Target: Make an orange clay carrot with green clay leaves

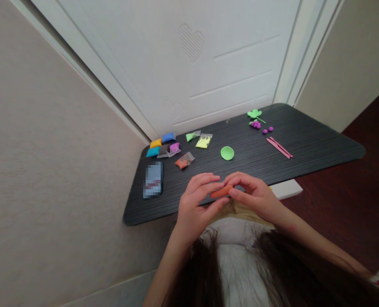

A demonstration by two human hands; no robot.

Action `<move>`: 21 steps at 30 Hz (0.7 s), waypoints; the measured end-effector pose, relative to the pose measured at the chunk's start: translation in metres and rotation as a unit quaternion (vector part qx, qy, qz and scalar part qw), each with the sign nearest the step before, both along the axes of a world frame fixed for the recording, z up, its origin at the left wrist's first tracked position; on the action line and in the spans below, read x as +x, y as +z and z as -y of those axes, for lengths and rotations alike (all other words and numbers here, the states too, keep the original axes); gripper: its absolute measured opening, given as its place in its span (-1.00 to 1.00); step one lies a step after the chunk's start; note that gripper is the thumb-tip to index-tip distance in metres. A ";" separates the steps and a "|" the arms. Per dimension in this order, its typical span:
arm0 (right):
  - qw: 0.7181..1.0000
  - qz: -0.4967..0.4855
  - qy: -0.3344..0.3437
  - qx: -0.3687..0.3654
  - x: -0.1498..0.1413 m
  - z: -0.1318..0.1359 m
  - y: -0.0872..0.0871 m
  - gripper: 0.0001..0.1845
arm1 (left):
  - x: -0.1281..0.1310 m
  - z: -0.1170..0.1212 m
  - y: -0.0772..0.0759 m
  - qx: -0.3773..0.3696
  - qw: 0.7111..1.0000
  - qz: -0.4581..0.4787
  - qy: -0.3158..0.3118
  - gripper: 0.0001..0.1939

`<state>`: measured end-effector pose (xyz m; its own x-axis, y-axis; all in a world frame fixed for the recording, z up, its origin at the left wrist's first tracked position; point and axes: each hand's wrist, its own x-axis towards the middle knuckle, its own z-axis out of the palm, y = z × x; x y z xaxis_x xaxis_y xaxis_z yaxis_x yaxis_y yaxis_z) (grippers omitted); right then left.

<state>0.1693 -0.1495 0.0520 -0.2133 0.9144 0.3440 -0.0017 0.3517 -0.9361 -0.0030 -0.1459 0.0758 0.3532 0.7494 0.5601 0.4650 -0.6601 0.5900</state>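
My worry here is mostly squashing: that orange roll (220, 192) looks like soft clay, so a bit too much squeeze from the right hand (256, 192) could dent or flatten the end at 3 o'clock, and any twist between the two hands might bend it in the middle. It's also right by the near edge of the black table (320, 143), with the lap at 6 o'clock, so a slip could send it down there. Oh, and the long dark hair (208, 273) hanging at 6 o'clock could brush against it and leave strands behind (ask anyone who's tried picking hair out of clay)

As for the grip, the right hand has thumb and fingers drawn in close, pinching the roll's 3 o'clock end. The left hand (192, 204) is looser: fingers spread and curved over the 12 o'clock side, thumb apart from them on the 6 o'clock side, with the roll in the gap. Hard to make out at this size whether those fingertips really touch it.

Around the roll, there's a green disc (227, 153) at roughly 12 o'clock, the orange bag (182, 162) at 10, pink tools (279, 148) at 2, and the phone (153, 180) near 9
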 end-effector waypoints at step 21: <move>1.000 0.019 0.018 0.001 0.003 0.000 0.002 -0.78 | 0.003 0.002 -0.001 -0.009 1.000 0.028 -0.005 -0.76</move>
<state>0.1721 -0.1492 0.0536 -0.2582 0.9051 0.3377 0.0204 0.3546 -0.9348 0.0004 -0.1478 0.0750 0.3301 0.7559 0.5653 0.4244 -0.6538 0.6264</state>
